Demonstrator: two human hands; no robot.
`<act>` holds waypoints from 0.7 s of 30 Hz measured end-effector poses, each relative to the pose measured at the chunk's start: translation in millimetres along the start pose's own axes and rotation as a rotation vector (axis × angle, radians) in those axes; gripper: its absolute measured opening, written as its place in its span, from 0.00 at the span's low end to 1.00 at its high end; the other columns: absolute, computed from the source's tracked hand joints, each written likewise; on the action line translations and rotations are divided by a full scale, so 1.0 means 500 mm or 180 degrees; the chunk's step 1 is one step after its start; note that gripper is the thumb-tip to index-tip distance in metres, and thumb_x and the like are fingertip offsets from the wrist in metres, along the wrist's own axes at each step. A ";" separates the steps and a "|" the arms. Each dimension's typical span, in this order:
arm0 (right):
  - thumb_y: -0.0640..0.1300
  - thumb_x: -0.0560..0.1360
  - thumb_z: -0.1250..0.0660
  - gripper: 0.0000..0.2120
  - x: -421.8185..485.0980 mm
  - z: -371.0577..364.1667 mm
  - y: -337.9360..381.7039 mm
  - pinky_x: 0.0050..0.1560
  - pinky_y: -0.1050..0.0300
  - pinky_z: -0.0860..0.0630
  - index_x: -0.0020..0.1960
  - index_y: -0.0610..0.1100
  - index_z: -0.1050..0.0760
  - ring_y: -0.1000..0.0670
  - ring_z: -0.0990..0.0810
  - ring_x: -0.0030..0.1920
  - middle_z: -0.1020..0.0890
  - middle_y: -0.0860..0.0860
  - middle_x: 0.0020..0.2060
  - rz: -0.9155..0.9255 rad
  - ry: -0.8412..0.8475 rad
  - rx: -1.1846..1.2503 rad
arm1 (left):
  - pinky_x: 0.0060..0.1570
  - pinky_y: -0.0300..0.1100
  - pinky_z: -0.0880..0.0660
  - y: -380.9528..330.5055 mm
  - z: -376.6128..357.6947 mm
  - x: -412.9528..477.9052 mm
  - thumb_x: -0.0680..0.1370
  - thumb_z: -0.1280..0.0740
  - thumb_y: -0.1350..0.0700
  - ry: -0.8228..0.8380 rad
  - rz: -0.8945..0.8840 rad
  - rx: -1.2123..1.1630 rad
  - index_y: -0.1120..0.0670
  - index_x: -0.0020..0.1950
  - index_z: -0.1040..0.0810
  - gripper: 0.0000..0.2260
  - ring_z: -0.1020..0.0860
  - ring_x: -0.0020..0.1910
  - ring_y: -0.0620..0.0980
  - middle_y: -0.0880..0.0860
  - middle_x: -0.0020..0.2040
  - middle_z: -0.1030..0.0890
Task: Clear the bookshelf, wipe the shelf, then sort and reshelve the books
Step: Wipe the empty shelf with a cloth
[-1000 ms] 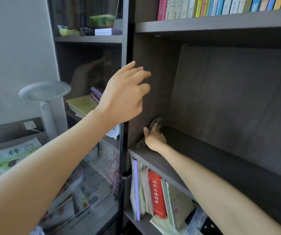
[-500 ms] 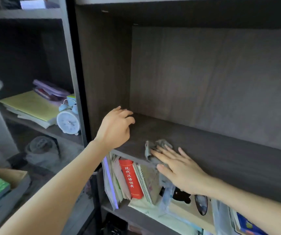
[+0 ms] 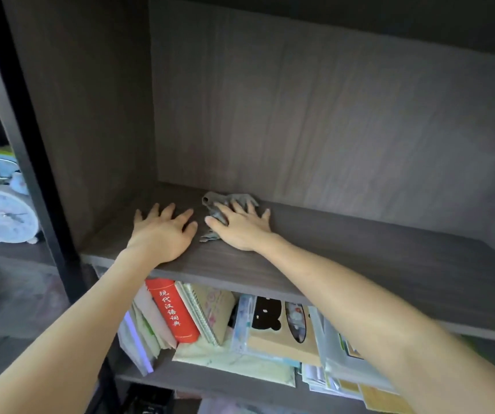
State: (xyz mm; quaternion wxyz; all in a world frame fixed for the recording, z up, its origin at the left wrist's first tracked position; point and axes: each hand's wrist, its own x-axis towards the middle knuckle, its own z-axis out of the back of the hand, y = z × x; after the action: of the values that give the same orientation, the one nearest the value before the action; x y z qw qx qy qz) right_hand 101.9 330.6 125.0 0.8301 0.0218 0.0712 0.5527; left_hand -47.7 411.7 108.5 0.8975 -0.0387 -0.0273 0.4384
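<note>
A dark wood shelf board [image 3: 375, 258] holds no books in the stretch I see. My right hand [image 3: 241, 227] lies flat on a crumpled grey cloth [image 3: 219, 204], fingers spread, pressing it onto the board near the back wall. My left hand [image 3: 164, 231] rests palm down on the bare board just left of the cloth, fingers apart and holding nothing. On the shelf below stand a red book [image 3: 173, 310], a spiral notebook [image 3: 210, 309] and several other books and folders.
The cabinet's left side wall [image 3: 84, 115] and back panel [image 3: 330, 115] close in the compartment. A black frame post [image 3: 25, 144] divides it from the left section, where a pale blue alarm clock [image 3: 1, 216] stands. Loose papers [image 3: 234, 363] lie on the lower shelf.
My left hand came down from the cabinet edge to lie flat on the board. My right hand slid the cloth from the left corner out along the shelf. My view dropped lower and closer.
</note>
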 end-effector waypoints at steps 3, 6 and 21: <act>0.69 0.78 0.57 0.32 -0.020 0.011 -0.077 0.74 0.38 0.63 0.78 0.58 0.53 0.48 0.58 0.78 0.54 0.54 0.78 -0.0023 0.0064 0.0005 | 0.74 0.56 0.54 0.005 -0.003 0.003 0.81 0.57 0.39 -0.0037 -0.0047 -0.0017 0.40 0.77 0.49 0.24 0.51 0.77 0.55 0.49 0.79 0.48; 0.67 0.79 0.56 0.31 -0.091 0.026 -0.272 0.74 0.38 0.61 0.78 0.57 0.52 0.50 0.57 0.78 0.52 0.56 0.78 -0.0823 -0.0123 0.0083 | 0.74 0.55 0.52 0.009 -0.007 0.001 0.81 0.56 0.39 -0.0111 -0.0039 -0.0005 0.40 0.77 0.48 0.24 0.49 0.77 0.55 0.49 0.79 0.47; 0.63 0.79 0.56 0.28 -0.437 0.002 -0.480 0.72 0.32 0.57 0.78 0.59 0.52 0.41 0.53 0.77 0.51 0.51 0.78 -0.2169 -0.0510 0.0149 | 0.72 0.59 0.51 -0.084 0.000 -0.074 0.80 0.53 0.38 0.0023 0.0209 0.0098 0.41 0.77 0.46 0.25 0.48 0.76 0.59 0.52 0.78 0.46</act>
State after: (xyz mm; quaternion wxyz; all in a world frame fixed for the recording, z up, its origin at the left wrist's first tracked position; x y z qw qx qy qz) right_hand 238.8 36.5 119.1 0.9691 0.0592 0.0216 0.2386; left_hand -37.5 356.6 112.1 0.8833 -0.0273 -0.0161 0.4678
